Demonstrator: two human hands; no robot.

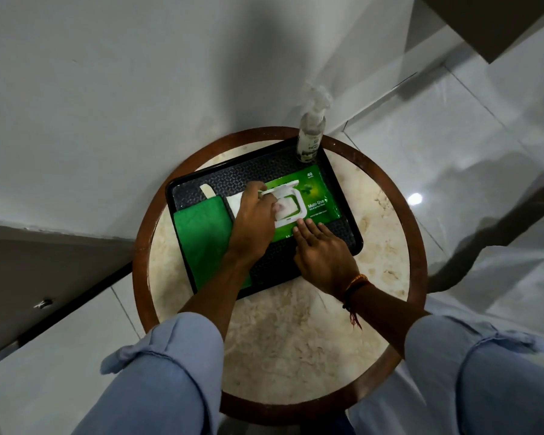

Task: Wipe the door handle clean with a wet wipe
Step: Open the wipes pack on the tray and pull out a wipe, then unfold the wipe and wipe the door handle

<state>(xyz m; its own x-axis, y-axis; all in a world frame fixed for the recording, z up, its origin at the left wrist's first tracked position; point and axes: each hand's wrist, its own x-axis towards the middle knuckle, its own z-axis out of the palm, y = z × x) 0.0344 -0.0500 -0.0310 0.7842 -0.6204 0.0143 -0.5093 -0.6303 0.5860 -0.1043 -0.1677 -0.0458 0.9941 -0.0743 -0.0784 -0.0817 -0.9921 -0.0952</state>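
A green pack of wet wipes (pixel 318 199) lies on a black tray (pixel 343 246), its white flip lid (pixel 280 190) standing open. A white wipe (pixel 285 208) shows in the opening. My left hand (pixel 255 221) rests over the left side of the pack, fingertips pinching the wipe at the opening. My right hand (pixel 322 249) lies flat with fingers spread, pressing on the pack's near edge. No door handle is in view.
The tray sits on a round marble-topped table (pixel 296 334) with a brown wooden rim. A green cloth (pixel 201 243) lies on the tray's left side, a clear spray bottle (pixel 310 133) stands at its far corner. White wall behind, tiled floor to the right.
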